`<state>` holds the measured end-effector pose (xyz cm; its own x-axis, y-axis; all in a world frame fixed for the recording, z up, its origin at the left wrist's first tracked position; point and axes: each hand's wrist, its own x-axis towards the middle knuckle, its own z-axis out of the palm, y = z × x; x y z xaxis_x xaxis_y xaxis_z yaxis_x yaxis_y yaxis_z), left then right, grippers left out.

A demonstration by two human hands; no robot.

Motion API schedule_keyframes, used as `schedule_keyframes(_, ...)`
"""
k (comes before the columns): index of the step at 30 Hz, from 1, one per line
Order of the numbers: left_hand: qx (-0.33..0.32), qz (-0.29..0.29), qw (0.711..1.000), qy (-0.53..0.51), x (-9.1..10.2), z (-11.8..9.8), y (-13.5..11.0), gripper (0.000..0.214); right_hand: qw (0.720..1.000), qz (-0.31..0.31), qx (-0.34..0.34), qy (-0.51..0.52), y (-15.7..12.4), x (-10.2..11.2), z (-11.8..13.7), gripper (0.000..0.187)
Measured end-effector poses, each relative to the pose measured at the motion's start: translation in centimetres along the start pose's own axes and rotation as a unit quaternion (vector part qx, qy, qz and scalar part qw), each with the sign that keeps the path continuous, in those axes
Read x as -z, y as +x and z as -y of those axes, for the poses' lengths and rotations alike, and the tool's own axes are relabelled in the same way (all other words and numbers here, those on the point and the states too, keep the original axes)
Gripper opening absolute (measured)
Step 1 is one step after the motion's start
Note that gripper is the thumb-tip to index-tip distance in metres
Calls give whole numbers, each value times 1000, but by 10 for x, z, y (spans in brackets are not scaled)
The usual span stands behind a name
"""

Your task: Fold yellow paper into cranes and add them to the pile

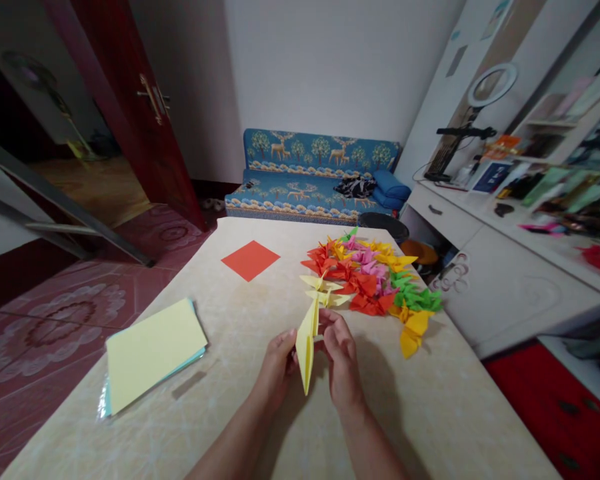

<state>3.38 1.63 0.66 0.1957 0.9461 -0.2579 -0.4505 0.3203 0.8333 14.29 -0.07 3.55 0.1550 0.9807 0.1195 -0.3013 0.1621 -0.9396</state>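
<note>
A narrow folded piece of yellow paper (307, 343) stands on edge above the beige table (240, 413), pinched between both hands. My left hand (276, 367) grips its left side with closed fingers. My right hand (341, 360) pinches its right side near the top. Just beyond lies a pile of folded paper cranes (375, 280) in red, yellow, pink, green and orange; the nearest are two pale yellow ones.
A flat red paper square (251, 259) lies at the far middle of the table. A stack of square sheets with yellow on top (153, 350) sits at the left. A blue patterned sofa (310, 177) stands behind, white drawers (505, 267) at the right.
</note>
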Motion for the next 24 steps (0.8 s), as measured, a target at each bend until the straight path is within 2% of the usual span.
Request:
schedule_keyframes(8,-3,31,997,65,2,8,-3,46,998,-54,-23,-4,3,8,7,30)
schedule_keyframes(17,21,27,999,-3,2,5,-4,39,997,-33,-52,36,1,11,-4,27)
schedule_keyframes(20,5,16,1000,4,4,6,-2,40,998,-20,-51,3,1,11,-7,38)
schedule_keyframes(24,-29,10,997,67,5,8,-1,44,996,-17,-57,-63,1,6,-9,56)
